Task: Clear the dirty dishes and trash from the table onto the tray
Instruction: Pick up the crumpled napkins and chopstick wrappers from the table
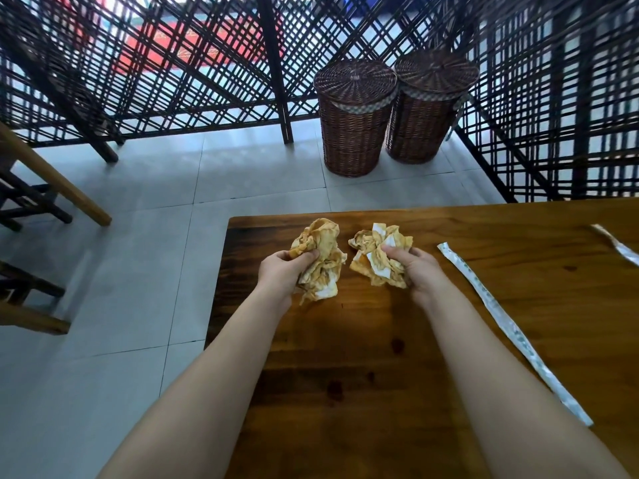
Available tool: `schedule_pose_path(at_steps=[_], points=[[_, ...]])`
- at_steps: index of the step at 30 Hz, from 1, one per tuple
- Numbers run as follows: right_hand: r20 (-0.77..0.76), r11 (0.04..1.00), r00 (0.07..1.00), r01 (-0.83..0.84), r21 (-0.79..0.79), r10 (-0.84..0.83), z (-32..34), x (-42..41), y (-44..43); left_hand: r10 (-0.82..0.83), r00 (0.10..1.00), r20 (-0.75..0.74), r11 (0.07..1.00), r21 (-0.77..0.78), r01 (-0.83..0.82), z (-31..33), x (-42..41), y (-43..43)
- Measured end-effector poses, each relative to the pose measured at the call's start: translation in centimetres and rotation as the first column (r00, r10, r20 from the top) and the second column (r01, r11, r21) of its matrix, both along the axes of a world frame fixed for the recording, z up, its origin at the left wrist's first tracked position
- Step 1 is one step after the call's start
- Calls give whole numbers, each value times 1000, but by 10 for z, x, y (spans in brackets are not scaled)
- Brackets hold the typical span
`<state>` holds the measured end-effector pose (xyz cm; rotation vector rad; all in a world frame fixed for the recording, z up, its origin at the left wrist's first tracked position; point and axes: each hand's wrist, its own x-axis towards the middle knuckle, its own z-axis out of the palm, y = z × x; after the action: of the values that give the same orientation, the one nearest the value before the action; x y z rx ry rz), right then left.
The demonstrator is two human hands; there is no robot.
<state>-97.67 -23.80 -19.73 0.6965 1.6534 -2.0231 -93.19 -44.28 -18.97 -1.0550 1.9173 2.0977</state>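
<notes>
Two crumpled, orange-stained paper napkins are in my hands above the far left corner of the wooden table (432, 340). My left hand (281, 269) grips the left napkin (321, 261), its fingers curled round the wad. My right hand (416, 264) grips the right napkin (378, 254) the same way. A long white chopstick wrapper (511, 326) lies flat on the table to the right of my right arm. A second white wrapper (619, 245) lies near the right edge of the view. No tray is in view.
Two lidded wicker baskets (356, 119) (428, 108) stand on the tiled floor beyond the table. A dark lattice screen (173, 63) runs behind them. Wooden chairs (34, 188) stand at the left. Small dark stains mark the tabletop.
</notes>
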Motion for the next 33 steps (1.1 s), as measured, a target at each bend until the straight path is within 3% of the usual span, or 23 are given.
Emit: schedule_pose_path(at_steps=[15, 20, 33], points=[[-23, 920, 970, -222, 322, 242, -19, -41, -11, 27, 999, 31, 999, 36, -28, -19, -14, 3], [-63, 911, 972, -189, 366, 227, -19, -40, -17, 43, 998, 42, 999, 22, -44, -21, -12, 3], [-125, 991, 990, -47, 125, 62, 9, 17, -2, 96, 995, -3, 977, 194, -94, 4, 21, 8]])
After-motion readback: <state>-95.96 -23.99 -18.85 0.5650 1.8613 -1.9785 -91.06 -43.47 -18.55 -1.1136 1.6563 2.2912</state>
